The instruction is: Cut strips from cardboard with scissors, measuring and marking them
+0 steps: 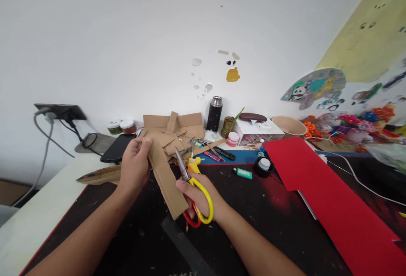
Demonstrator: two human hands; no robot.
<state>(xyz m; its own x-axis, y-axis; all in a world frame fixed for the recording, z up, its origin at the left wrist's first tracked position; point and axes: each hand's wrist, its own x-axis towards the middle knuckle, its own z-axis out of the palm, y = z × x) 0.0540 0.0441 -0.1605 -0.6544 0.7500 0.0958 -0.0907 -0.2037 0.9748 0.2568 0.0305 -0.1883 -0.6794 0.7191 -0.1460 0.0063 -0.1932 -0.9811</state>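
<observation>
A long brown cardboard strip (166, 180) slants down from my left hand (135, 164), whose thumb and fingers pinch its upper end. My right hand (203, 195) holds scissors (209, 204) with one yellow and one red handle loop. The metal blades point up and to the left, just right of the strip, and look nearly closed. The lower end of the strip lies near the fingers of my right hand; whether they touch it I cannot tell. Behind both hands is a heap of cardboard scraps (177, 140), with a yellow glue gun (194, 165) close by.
Red sheets (317, 191) cover the right side of the dark mat (253, 233). A black ruler-like strip (187, 246) lies in front. Along the wall are a black bottle (214, 117), a white box (258, 131) and a bowl (289, 127). A black phone (118, 148) lies left.
</observation>
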